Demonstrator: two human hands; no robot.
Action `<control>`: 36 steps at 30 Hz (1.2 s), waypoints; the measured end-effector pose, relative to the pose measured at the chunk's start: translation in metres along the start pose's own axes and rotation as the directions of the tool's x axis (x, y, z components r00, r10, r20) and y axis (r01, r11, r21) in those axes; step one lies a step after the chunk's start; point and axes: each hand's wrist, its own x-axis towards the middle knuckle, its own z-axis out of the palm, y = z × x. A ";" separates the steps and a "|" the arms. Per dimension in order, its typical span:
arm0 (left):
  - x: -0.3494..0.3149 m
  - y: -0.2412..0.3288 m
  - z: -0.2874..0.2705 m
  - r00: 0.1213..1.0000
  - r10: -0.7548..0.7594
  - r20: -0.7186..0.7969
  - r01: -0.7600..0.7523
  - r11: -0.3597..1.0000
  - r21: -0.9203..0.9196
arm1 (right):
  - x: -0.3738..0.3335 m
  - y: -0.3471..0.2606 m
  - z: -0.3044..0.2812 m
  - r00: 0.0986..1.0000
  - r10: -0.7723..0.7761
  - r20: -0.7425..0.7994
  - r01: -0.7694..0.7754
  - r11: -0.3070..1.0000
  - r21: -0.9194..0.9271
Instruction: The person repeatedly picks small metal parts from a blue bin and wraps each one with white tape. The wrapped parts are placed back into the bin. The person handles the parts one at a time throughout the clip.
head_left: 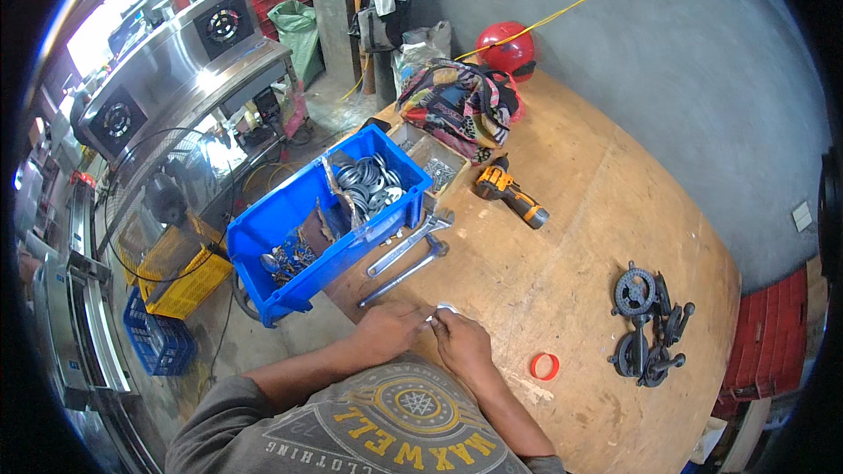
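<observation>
Close to my body at the table's near left edge, my two hands meet at the fingertips. My right hand (464, 342) pinches a small white piece (447, 307), too small for me to name. My left hand (392, 331) is closed, its fingertips at the left side of the same piece. Just beyond the hands lie an adjustable wrench (399, 254) and a slimmer wrench (402, 276), side by side. To the right of my right hand, a red ring (544, 366) lies on the wooden table (615, 202).
A blue bin (263, 294) of metal rings and small parts stands at the left edge. Beyond it are a wooden box of screws (446, 158) and a patterned bag (452, 101). A yellow-black cordless drill (511, 193) lies mid-table. Black burner parts (645, 325) sit far right.
</observation>
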 end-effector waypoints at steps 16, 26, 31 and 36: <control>0.030 -0.056 0.059 0.974 -0.213 -0.076 0.195 0.961 -0.197 | 0.038 0.048 0.052 0.985 0.165 0.039 -0.169 0.972 0.162; 0.075 -0.094 0.044 0.946 -0.323 0.015 0.321 0.935 -0.153 | 0.003 0.035 0.016 0.995 0.102 0.020 -0.099 0.870 0.483; 0.084 -0.088 0.036 0.899 -0.362 0.248 0.409 0.485 -0.773 | 0.007 0.090 -0.013 0.961 0.235 -0.144 -0.107 0.799 0.591; 0.066 -0.072 0.028 0.855 -0.327 0.402 0.503 0.337 -0.796 | -0.020 0.114 0.015 0.954 0.284 -0.099 -0.170 0.780 0.603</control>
